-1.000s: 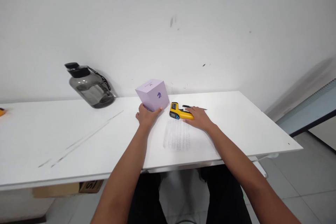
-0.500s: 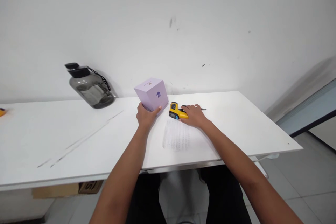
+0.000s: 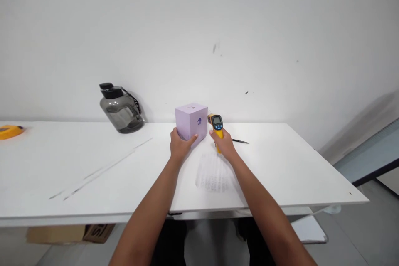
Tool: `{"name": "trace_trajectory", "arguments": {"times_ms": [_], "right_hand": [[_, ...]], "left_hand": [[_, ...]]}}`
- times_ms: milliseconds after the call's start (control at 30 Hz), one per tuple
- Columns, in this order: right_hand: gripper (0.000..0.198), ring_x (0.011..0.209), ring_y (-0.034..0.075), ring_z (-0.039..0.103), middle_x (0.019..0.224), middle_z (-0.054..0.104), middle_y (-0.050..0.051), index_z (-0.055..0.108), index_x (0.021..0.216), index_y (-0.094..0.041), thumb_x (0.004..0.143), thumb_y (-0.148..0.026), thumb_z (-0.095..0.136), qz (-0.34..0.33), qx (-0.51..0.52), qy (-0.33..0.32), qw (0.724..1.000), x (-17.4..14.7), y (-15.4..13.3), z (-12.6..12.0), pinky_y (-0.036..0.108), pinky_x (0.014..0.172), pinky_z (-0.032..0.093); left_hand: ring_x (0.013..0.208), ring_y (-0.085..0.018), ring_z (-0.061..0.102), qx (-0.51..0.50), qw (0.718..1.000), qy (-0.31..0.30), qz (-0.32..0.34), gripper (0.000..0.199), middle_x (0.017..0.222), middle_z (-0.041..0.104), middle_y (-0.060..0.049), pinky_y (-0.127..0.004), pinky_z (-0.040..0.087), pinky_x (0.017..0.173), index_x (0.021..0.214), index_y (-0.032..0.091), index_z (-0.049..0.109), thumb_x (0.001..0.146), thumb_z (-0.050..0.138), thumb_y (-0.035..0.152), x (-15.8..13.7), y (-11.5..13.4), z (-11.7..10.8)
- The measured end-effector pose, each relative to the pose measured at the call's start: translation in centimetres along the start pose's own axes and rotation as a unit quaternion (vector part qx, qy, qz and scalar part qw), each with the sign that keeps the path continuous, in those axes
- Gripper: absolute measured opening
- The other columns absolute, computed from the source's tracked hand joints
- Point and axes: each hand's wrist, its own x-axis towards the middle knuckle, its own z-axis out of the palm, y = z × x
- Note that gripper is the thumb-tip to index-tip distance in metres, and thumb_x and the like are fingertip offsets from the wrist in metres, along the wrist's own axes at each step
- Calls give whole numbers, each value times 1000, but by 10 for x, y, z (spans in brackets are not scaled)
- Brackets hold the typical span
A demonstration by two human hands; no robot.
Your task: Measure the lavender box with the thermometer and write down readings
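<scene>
Head view, only one here. Clock dirs: 12 = toward the wall, 6 = toward the wearer.

Purple box (image 3: 183,124) sits mid-desk (image 3: 274,170), roughly upright, one corner toward the wearer. Left hand (image 3: 181,146) has it at the 6-7 o'clock side: thumb on the logo face, fingers round the other. Can't see whether its base is flat on the desk.

Yellow pistol-shaped meter (image 3: 217,122) is at 3 o'clock from the box, just beside it. Right hand (image 3: 225,144) is closed round the handle; screen faces 6, nose looks to be about 11. Trigger finger hidden, can't tell if it's pressing. Can't tell if the handle foot touches the desk.

Doing this hold well, my take: left thumb low and light so the box doesn't tip or dent; it's probably light card. Wrap the meter handle fully, since the head looks top-heavy. Thumb off the buttons. Leave a sliver of air between meter and box so the nose doesn't scuff it.

Watch the black pen (image 3: 241,141) at 4 o'clock from the meter, near the right hand; a wide swing could roll it. Grey bottle (image 3: 123,112) at 9-10 o'clock from the box, well apart, looks no bother.
</scene>
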Motion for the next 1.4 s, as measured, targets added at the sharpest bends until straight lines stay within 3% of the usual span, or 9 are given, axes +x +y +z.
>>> {"name": "trace_trajectory", "arguments": {"times_ms": [133, 333, 733, 1400], "right_hand": [[40, 61, 14, 49, 69, 56, -3, 56, 84, -22, 70, -54, 76, 2, 104, 4, 995, -21, -6, 10, 29, 59, 44], [36, 64, 14, 50, 72, 56, -2, 59, 86, -20, 69, -48, 75, -4, 133, -32, 991, -35, -17, 5, 30, 63, 46], [28, 64, 14, 49, 71, 55, -2, 59, 84, -21, 70, -41, 73, 6, 119, -68, 991, -37, -22, 4, 29, 61, 45], [34, 64, 14, 53, 76, 61, 0, 67, 100, -18, 74, -38, 73, 7, 128, -81, 988, -33, -12, 4, 29, 59, 47]], "left_hand": [[129, -30, 55, -61, 998, -2, 30, 85, 135, 54, -13, -46, 49, 104, 137, 24, 44, 67, 81, 53, -4, 2, 1], [120, -25, 62, -192, 978, -29, 80, 78, 137, 56, -14, -41, 52, 103, 138, 21, 43, 73, 77, 50, -12, 11, 1], [117, -26, 58, -87, 993, -4, 78, 77, 126, 57, -11, -43, 51, 98, 136, 22, 49, 71, 77, 50, -8, 5, 0], [118, -29, 55, -125, 988, 19, 84, 77, 122, 53, -11, -48, 47, 103, 129, 21, 48, 66, 80, 54, -9, 3, 1]]}}
